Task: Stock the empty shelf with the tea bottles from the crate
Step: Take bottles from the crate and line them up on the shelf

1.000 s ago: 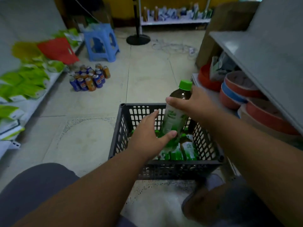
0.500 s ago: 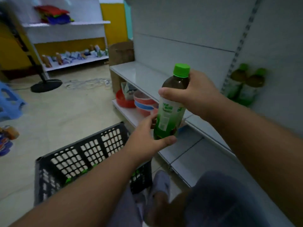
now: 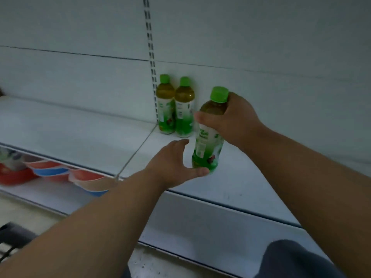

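My right hand (image 3: 233, 119) grips a tea bottle (image 3: 208, 137) around its shoulder, just under the green cap (image 3: 219, 94), thumb across the front and fingers curled behind. The bottle is close to upright, leaning slightly, over the white shelf (image 3: 80, 135); I cannot tell whether its base touches the shelf. My left hand (image 3: 174, 164) is at the bottle's foot, fingers loosely spread and the thumb lying under the green bottom edge of the label, more a cradle than a grip. Two more bottles (image 3: 174, 107) with the same green caps and green-and-white labels stand upright side by side, touching each other, at the back of the shelf against the wall, right beside the slotted upright (image 3: 151, 57). The bottle in my hands is in front of them and a little to their right, near but apart. On the lower shelf, down to the left, sits a row of red and blue bowls (image 3: 52, 169). A dark corner of the crate (image 3: 14, 235) shows at the bottom left edge, and my knee (image 3: 297, 259) in grey cloth at the bottom right.
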### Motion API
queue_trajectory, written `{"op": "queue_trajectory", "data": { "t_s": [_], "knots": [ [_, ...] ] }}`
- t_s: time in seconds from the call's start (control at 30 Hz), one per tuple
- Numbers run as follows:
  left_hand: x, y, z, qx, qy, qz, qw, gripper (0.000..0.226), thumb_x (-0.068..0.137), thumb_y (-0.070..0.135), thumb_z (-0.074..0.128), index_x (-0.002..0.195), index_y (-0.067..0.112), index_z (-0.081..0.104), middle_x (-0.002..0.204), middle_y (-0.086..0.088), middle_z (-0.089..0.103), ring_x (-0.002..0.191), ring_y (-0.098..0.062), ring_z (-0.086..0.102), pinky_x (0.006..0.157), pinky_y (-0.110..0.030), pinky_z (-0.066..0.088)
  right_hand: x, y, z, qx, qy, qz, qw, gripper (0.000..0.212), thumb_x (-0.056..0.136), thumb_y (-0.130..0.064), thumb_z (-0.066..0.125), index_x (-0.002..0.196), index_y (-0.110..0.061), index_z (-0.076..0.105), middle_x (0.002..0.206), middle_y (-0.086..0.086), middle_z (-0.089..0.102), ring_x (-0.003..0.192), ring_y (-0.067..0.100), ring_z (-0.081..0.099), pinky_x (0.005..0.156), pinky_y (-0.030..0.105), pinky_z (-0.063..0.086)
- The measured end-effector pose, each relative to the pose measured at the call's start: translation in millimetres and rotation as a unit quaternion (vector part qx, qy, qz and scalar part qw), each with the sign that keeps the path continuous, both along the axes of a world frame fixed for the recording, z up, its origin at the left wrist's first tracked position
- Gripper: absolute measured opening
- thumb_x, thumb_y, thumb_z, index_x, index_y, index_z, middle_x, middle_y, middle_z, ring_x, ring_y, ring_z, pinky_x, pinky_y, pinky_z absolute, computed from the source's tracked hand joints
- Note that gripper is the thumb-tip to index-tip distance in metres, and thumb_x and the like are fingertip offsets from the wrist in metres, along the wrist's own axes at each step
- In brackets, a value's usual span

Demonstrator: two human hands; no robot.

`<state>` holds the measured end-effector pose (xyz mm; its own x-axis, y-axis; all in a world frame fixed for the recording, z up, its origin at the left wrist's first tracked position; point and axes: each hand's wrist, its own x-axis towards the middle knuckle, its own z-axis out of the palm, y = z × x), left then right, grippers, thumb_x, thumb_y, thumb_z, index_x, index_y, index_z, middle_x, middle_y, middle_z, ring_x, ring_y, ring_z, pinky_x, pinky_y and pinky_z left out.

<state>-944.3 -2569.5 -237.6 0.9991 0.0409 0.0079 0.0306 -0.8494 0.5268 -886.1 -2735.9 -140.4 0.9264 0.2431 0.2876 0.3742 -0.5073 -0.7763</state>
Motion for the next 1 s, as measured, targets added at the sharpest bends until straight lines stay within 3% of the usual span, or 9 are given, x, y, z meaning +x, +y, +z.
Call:
{"op": "queue_trajectory", "data": {
  "t_s": [0.1,0.23,0.33,0.4,0.53,0.67,0.83,1.0],
  "knots": [
    [29.4,-9.4,-30.6,0.117,0.019,0.011,0.993,0.131,0.055,0.094,0.056,0.156,0.017,0.024,0.160,-0.007,0.032,0.143,-0.026,0.033,0.112,-0.042,0.032,19.5,-2.5,-26.2,0.008,0.019,-0.059,0.998,0.040,0.063,-0.062,0.081,0.082,-0.036,0.057,0.077,-0.019,0.064,0.067,-0.006,0.059,0.051,0.015,0.039],
    [50.3,-10.1,-64.1,0.172,0.057,0.007,0.983,0.143,0.052,0.103,0.011,0.159,0.008,0.005,0.167,-0.015,-0.001,0.153,-0.028,-0.002,0.121,-0.041,0.003,31.9,7.1,-49.7,0.013,0.029,-0.080,0.996,0.050,0.062,-0.070,0.077,0.093,-0.037,0.055,0.083,-0.019,0.062,0.073,-0.006,0.057,0.054,0.017,0.039],
    [57.5,-8.3,-77.3,0.190,0.060,0.001,0.980,0.144,0.050,0.103,-0.003,0.158,0.008,-0.004,0.167,-0.013,-0.010,0.153,-0.025,-0.011,0.122,-0.041,-0.004,28.7,14.2,-66.2,0.056,0.038,-0.075,0.995,0.069,0.051,-0.077,0.073,0.104,-0.041,0.048,0.090,-0.020,0.063,0.078,-0.005,0.061,0.060,0.018,0.048],
    [58.7,-8.1,-81.8,0.197,0.058,-0.003,0.979,0.144,0.050,0.103,-0.004,0.158,0.008,-0.004,0.166,-0.014,-0.010,0.153,-0.025,-0.012,0.123,-0.042,-0.003,22.1,12.5,-81.1,0.065,0.045,-0.084,0.993,0.073,0.049,-0.073,0.078,0.107,-0.045,0.043,0.093,-0.021,0.063,0.082,-0.005,0.062,0.067,0.022,0.055],
    [57.7,-8.7,-83.2,0.211,0.074,-0.011,0.975,0.136,0.058,0.100,0.004,0.158,0.008,-0.008,0.166,-0.013,-0.013,0.152,-0.025,-0.016,0.123,-0.044,-0.004,12.5,3.0,-110.4,-0.004,0.079,-0.089,0.993,0.062,0.064,-0.055,0.086,0.111,-0.033,0.051,0.102,-0.015,0.066,0.091,0.007,0.065,0.080,0.035,0.059],
    [57.8,-9.2,-82.5,0.218,0.077,-0.011,0.973,0.135,0.057,0.098,0.002,0.158,0.009,-0.010,0.166,-0.012,-0.015,0.152,-0.024,-0.018,0.123,-0.044,-0.005,26.0,7.5,-116.7,-0.020,0.067,-0.093,0.993,0.056,0.067,-0.054,0.085,0.109,-0.033,0.054,0.099,-0.017,0.065,0.091,0.010,0.065,0.074,0.026,0.053],
    [56.6,-10.6,-84.2,0.212,0.073,-0.004,0.975,0.131,0.062,0.098,0.005,0.158,0.010,-0.010,0.166,-0.011,-0.017,0.151,-0.023,-0.019,0.122,-0.043,-0.008,64.5,22.2,-117.8,-0.033,0.055,-0.117,0.991,0.065,0.071,-0.052,0.084,0.120,-0.021,0.056,0.113,-0.004,0.068,0.101,0.018,0.066,0.087,0.041,0.057],
    [56.7,-9.6,-87.4,0.197,0.047,0.008,0.979,0.131,0.061,0.097,0.007,0.158,0.011,-0.010,0.166,-0.012,-0.015,0.152,-0.023,-0.016,0.123,-0.043,-0.006,111.5,38.2,-113.3,-0.076,0.058,-0.118,0.988,0.078,0.075,-0.054,0.081,0.132,-0.012,0.049,0.128,0.005,0.059,0.114,0.025,0.061,0.093,0.038,0.053]
  ]
}}
